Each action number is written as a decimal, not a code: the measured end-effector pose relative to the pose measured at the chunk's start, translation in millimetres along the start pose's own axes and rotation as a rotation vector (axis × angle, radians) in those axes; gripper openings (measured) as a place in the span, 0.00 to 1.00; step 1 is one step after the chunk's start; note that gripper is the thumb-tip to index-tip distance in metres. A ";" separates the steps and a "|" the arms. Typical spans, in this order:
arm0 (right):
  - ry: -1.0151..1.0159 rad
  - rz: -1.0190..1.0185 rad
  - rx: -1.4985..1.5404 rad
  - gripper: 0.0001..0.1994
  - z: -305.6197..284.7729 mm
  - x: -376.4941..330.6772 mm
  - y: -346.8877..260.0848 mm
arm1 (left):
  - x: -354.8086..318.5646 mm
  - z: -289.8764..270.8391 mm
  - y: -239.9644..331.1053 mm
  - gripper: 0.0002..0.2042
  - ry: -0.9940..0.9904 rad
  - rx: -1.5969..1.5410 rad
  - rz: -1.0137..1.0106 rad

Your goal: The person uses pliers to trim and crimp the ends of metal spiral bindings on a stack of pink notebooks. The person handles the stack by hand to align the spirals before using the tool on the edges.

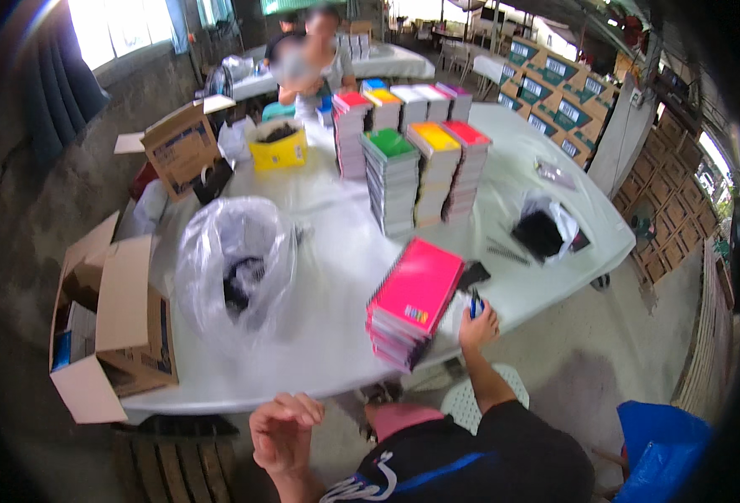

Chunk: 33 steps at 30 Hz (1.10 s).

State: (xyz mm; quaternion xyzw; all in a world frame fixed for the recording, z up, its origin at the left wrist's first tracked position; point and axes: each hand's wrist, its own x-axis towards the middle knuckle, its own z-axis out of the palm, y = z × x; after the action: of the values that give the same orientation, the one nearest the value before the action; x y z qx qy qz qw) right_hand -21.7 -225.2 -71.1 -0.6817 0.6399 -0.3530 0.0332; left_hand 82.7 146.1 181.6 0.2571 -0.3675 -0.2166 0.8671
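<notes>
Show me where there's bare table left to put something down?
Bare white table lies between the clear plastic bag and the pink notebook stack, and along the front edge before the bag. The far middle is crowded with tall notebook stacks; the right hand holds a blue pen.

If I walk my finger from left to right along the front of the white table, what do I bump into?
Open cardboard box → clear plastic bag → pink notebook stack → right hand holding a blue pen.

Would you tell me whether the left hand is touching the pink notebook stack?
Apart. The head view shows the left hand raised below the table edge, with bare tabletop between it and the pink notebook stack.
</notes>
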 end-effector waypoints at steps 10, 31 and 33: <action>-0.008 -0.123 -0.098 0.25 7.2 -9.1 12.7 | -56.0 -7.4 -27.4 0.14 0.367 0.305 -0.133; -0.541 -0.350 0.815 0.27 -15.8 13.0 40.6 | -42.7 7.9 -224.0 0.43 0.524 0.842 0.319; -0.655 -0.309 1.113 0.26 -20.5 20.4 53.9 | -35.8 17.4 -231.6 0.38 0.590 0.873 0.375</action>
State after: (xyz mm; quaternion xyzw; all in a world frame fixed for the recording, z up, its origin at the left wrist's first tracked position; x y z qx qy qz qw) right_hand -79.6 -244.8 -73.6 -0.7190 0.2138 -0.4062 0.5219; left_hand 3.8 -17.9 33.0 0.5725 -0.2045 0.1946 0.7698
